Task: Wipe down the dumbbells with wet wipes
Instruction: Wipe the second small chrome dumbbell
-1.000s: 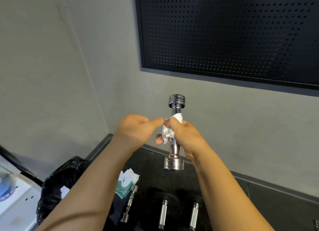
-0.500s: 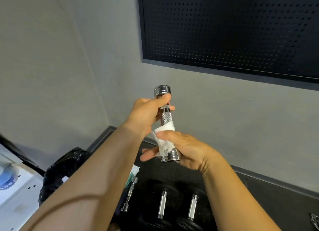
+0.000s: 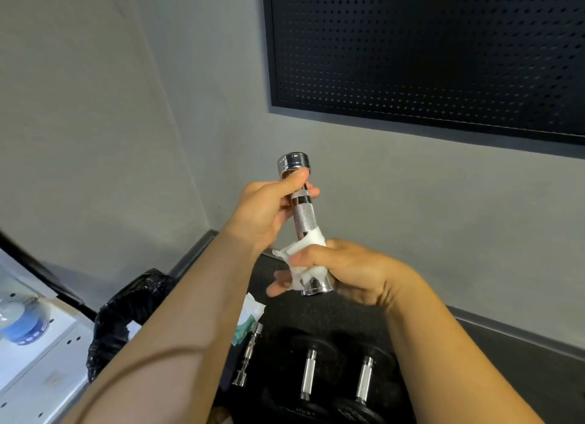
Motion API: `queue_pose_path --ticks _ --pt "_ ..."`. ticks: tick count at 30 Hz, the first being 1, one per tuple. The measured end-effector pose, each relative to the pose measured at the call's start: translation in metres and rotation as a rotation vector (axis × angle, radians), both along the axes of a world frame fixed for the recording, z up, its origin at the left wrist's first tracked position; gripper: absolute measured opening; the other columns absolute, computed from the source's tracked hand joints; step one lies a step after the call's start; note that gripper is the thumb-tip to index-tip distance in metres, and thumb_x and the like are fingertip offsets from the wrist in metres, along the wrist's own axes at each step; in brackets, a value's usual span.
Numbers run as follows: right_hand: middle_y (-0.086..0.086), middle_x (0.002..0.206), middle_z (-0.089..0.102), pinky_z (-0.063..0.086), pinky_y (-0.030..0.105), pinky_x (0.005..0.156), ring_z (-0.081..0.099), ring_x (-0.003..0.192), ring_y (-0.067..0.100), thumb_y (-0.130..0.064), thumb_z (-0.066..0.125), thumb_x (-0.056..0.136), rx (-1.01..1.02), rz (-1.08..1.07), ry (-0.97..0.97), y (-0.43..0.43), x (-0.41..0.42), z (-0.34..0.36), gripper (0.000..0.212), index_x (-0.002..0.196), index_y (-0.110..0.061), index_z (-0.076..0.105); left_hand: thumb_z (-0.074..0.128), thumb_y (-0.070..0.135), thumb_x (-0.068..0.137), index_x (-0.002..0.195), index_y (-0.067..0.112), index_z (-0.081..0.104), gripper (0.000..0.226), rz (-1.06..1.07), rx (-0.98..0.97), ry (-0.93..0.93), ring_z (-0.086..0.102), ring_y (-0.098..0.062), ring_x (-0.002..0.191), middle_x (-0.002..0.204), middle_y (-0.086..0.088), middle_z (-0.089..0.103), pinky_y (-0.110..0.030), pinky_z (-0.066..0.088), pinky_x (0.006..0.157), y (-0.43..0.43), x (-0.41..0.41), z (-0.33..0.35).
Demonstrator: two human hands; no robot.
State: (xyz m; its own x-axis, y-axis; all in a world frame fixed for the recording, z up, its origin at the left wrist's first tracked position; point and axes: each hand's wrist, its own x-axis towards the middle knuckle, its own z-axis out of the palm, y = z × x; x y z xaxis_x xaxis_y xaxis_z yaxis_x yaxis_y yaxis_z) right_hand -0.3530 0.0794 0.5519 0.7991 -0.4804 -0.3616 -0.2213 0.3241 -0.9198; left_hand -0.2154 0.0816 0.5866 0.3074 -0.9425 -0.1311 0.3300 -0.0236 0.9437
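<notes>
A small chrome dumbbell (image 3: 304, 216) is held nearly upright in front of the grey wall, its knurled handle bare in the middle. My left hand (image 3: 264, 213) grips it just under the top head, thumb against the head. My right hand (image 3: 343, 273) is wrapped around the lower end with a white wet wipe (image 3: 308, 244) pressed between palm and metal; the bottom head pokes out below the fingers.
On the black floor mat lie a thin chrome dumbbell (image 3: 248, 354) and two black-plated dumbbells (image 3: 308, 374) (image 3: 363, 379). A wipes pack (image 3: 248, 314) sits by my left forearm. A black plastic bag (image 3: 122, 316) and a white shelf with a water bottle (image 3: 23, 320) are at the left.
The dumbbell shifted left and tilted. My left hand moved up to grip below the top head, and my right hand slid the wipe down from the upper handle to the lower end.
</notes>
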Motion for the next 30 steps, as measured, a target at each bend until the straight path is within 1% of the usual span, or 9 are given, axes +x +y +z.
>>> queue_pose_path --ticks 2,5,8,11,14,17,23,27,30 --pt "0.029 0.117 0.063 0.042 0.043 0.106 0.056 0.119 0.039 -0.016 0.059 0.083 0.102 0.051 -0.083 0.000 0.000 -0.002 0.036 0.117 -0.003 0.055 0.062 0.016 0.088 0.083 0.002 0.066 0.015 -0.088 -0.053 0.102 0.072 -0.012 0.070 0.068 -0.003 0.072 -0.023 0.056 0.079 0.002 0.003 -0.002" --pt "0.024 0.112 0.067 0.045 0.038 0.101 0.061 0.114 0.033 -0.019 0.059 0.086 0.048 0.045 -0.040 0.000 0.001 -0.001 0.031 0.114 -0.006 0.055 0.070 0.016 0.084 0.081 -0.003 0.067 0.019 0.022 -0.036 -0.055 0.071 -0.018 0.070 0.070 -0.009 0.071 -0.026 0.057 0.079 0.000 0.002 0.000" --pt "0.008 0.088 0.074 0.049 0.032 0.083 0.066 0.084 0.021 -0.030 0.058 0.087 -0.338 -0.047 0.261 -0.001 0.009 0.000 0.015 0.089 -0.016 0.064 0.083 0.027 0.066 0.050 0.011 0.064 0.030 0.283 0.027 -0.348 0.052 -0.023 0.052 0.051 -0.005 0.054 -0.029 0.048 0.060 -0.004 -0.002 -0.003" --pt "0.003 0.077 0.071 0.050 0.043 0.089 0.067 0.079 0.026 -0.041 0.049 0.065 -0.551 -0.194 0.585 0.000 0.026 -0.009 0.036 0.083 -0.017 0.068 0.082 0.031 0.066 0.027 0.014 0.042 0.058 0.410 0.094 -0.524 0.028 -0.022 0.044 0.030 0.006 0.026 -0.028 0.029 0.051 -0.008 -0.006 -0.010" --pt "0.006 0.086 0.073 0.051 0.046 0.092 0.068 0.086 0.029 -0.045 0.045 0.055 -0.550 -0.226 0.572 0.001 0.032 -0.018 0.054 0.093 -0.015 0.068 0.082 0.029 0.067 0.033 0.015 0.048 0.050 0.389 0.097 -0.475 0.037 -0.023 0.047 0.039 0.002 0.042 -0.028 0.035 0.053 -0.011 -0.004 -0.014" --pt "0.013 0.093 0.074 0.052 0.042 0.092 0.069 0.091 0.027 -0.041 0.061 0.071 -0.313 -0.121 0.322 0.000 0.021 -0.013 0.041 0.100 -0.011 0.064 0.077 0.017 0.077 0.070 0.000 0.067 0.021 0.215 0.098 -0.231 0.065 -0.023 0.066 0.067 -0.012 0.069 -0.027 0.052 0.070 -0.008 0.004 -0.011" --pt "0.023 0.095 0.071 0.051 0.034 0.096 0.063 0.109 0.035 -0.014 0.056 0.085 0.083 0.081 -0.074 0.001 0.009 -0.005 0.025 0.107 -0.002 0.058 0.058 0.023 0.091 0.083 0.006 0.064 0.019 -0.054 0.044 0.234 0.072 -0.010 0.068 0.067 -0.001 0.072 -0.026 0.050 0.083 0.003 0.011 -0.015" --pt "0.015 0.086 0.073 0.052 0.027 0.084 0.068 0.095 0.026 -0.014 0.053 0.091 -0.170 0.033 0.100 -0.002 0.005 0.008 0.021 0.101 0.002 0.062 0.057 0.038 0.091 0.105 0.010 0.062 0.031 -0.162 0.182 -0.023 0.071 -0.026 0.093 0.098 -0.015 0.073 -0.037 0.056 0.083 0.015 0.008 -0.018" --pt "0.010 0.085 0.073 0.049 0.027 0.086 0.067 0.093 0.025 -0.022 0.056 0.088 -0.369 0.043 0.252 -0.007 0.005 0.012 0.028 0.099 0.001 0.067 0.059 0.030 0.093 0.099 0.015 0.057 0.016 -0.129 0.252 -0.185 0.072 -0.029 0.088 0.090 -0.014 0.075 -0.044 0.056 0.086 0.021 -0.001 -0.023"
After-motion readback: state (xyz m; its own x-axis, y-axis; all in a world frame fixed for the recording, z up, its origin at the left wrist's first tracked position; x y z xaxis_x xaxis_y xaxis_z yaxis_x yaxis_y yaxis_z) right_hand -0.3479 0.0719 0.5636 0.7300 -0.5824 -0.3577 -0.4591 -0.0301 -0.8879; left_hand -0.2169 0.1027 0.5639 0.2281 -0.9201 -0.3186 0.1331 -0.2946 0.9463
